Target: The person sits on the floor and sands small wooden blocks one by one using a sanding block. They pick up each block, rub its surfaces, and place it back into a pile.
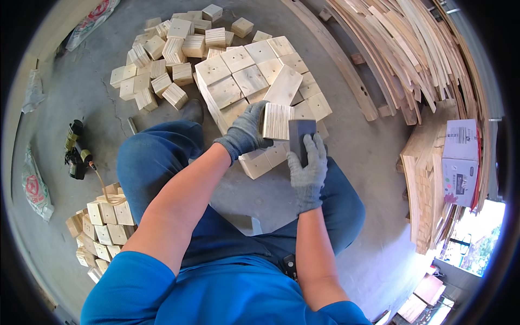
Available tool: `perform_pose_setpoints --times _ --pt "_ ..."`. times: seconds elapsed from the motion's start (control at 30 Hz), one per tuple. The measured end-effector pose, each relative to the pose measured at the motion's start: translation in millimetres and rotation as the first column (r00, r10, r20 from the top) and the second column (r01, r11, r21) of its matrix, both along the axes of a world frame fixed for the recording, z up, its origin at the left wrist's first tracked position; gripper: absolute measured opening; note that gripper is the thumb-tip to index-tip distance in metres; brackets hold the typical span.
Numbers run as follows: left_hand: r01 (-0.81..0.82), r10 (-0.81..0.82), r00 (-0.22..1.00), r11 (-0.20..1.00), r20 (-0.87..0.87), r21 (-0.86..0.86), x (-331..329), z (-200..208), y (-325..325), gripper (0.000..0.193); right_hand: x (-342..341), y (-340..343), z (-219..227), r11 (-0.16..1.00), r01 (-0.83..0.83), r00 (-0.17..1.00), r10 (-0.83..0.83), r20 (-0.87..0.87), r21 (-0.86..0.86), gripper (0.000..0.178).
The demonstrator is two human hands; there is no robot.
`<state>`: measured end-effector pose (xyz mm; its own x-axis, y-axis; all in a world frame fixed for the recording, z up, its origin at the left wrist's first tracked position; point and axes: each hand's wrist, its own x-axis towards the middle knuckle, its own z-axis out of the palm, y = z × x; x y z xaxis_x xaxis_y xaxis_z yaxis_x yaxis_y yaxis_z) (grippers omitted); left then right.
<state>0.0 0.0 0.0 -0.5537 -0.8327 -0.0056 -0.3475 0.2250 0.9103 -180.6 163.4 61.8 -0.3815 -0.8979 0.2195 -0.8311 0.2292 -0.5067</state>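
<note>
My left hand (248,130), in a grey knit glove, is closed around the left side of a wooden block (278,122). The block's striped layered face points up toward me. Gloved the same way, my right hand (309,170) grips a dark grey rectangular block (301,135) that looks like a sanding block. It stands upright against the right edge of the wooden block; whether they touch firmly I cannot tell. Beyond both hands lies a wide stack of wooden blocks (251,79) set in rows, with one block (285,85) lying askew on top.
Loose wooden blocks (183,46) are heaped at the far left. Another stack of blocks (105,230) stands near left, beside a nail-gun-like tool (76,149) with a hose. Long timber strips (401,49) and a white carton (460,162) line the right. My bent knees flank the work.
</note>
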Motion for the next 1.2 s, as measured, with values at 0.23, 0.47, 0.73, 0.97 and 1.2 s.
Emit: perform_pose_setpoints --times 0.23,0.47,0.73,0.97,1.2 --pt "-0.007 0.004 0.999 0.998 -0.045 -0.060 -2.4 -20.5 0.5 0.114 -34.9 -121.9 19.3 0.997 -0.062 0.998 0.063 -0.016 0.042 0.060" --pt "-0.019 0.015 0.998 0.998 -0.065 -0.052 4.2 -8.1 1.4 0.111 -60.0 -146.8 45.6 0.992 -0.030 0.992 0.014 0.129 0.125 0.057" --pt "-0.014 0.013 0.994 1.000 -0.105 -0.011 0.1 -10.2 5.2 0.111 -41.0 -82.4 80.9 0.981 -0.055 0.990 0.028 0.139 0.188 0.055" --pt "-0.017 0.014 0.994 1.000 -0.111 -0.027 0.3 -4.3 6.0 0.112 -36.2 -97.5 83.2 0.961 -0.102 0.986 0.063 0.153 0.259 0.056" --pt "-0.004 0.004 0.998 1.000 -0.056 0.003 -1.8 -1.5 4.9 0.110 -57.7 -163.9 60.9 0.908 -0.128 0.989 0.085 0.124 0.399 0.060"
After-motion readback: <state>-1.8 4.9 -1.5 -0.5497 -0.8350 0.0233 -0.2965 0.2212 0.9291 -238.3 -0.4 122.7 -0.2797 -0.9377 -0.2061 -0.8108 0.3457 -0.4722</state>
